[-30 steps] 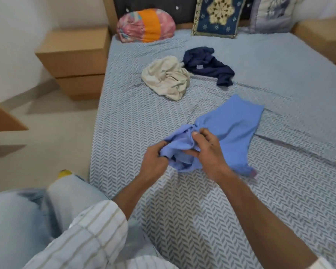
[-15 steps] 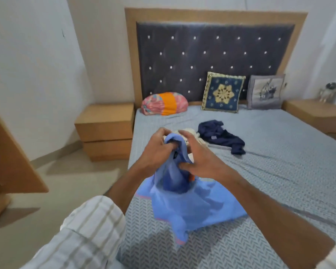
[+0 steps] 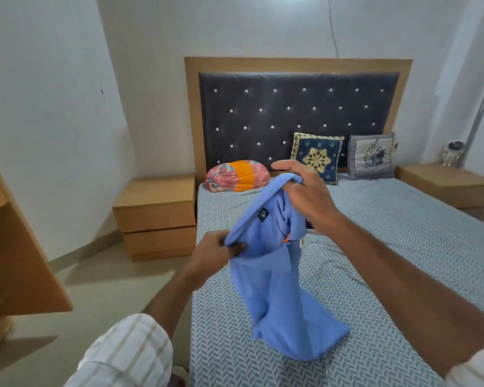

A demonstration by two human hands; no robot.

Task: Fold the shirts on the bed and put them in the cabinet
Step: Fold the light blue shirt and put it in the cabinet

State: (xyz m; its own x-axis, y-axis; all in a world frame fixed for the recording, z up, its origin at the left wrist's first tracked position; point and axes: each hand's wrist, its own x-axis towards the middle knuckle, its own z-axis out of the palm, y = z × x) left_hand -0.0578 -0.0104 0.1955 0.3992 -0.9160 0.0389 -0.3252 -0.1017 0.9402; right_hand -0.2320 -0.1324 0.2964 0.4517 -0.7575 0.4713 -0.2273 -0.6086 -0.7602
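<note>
One blue shirt (image 3: pixel 277 289) hangs in the air above the bed (image 3: pixel 403 247), its lower hem just brushing the patterned sheet. Both hands hold it by the neck opening: the left hand (image 3: pixel 210 256) grips the near edge low, the right hand (image 3: pixel 305 191) pinches the far edge higher up. Three cushions sit against the headboard (image 3: pixel 263 107): one rolled pink-and-orange bolster (image 3: pixel 236 175), one navy embroidered cushion (image 3: pixel 319 155), one grey cushion (image 3: pixel 370 156). Two wooden nightstands flank the bed, left (image 3: pixel 157 216) and right (image 3: pixel 444 188).

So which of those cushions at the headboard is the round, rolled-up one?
The pink and orange bolster, lying on its side at the left. The navy patterned cushion and the grey cushion are flat squares propped upright.
</note>
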